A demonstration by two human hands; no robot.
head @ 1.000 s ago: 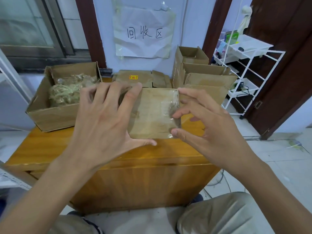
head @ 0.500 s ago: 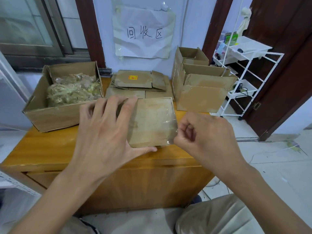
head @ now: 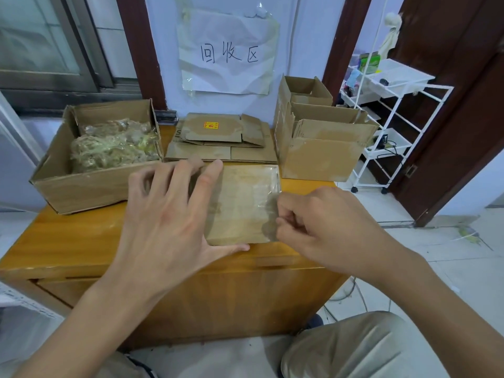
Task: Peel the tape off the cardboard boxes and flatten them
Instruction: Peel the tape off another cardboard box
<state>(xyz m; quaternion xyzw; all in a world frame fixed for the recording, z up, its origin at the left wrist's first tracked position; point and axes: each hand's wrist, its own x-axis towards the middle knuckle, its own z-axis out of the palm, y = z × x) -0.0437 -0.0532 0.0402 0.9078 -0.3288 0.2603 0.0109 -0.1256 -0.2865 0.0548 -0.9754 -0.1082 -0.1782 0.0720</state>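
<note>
Left hand (head: 174,214) lies spread on the taped box (head: 245,205); right hand (head: 321,225) pinches its tape edge (head: 272,214). Beyond them, flattened boxes (head: 221,143) look done, upright boxes (head: 321,143) remain.

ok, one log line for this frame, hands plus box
left hand: pressing taped box flat | right hand: pinching tape at right edge | tape: on

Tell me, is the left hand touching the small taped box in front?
Touching. The head view shows the left hand spread flat on the taped box, fingers across its top and thumb along its near edge.
</note>
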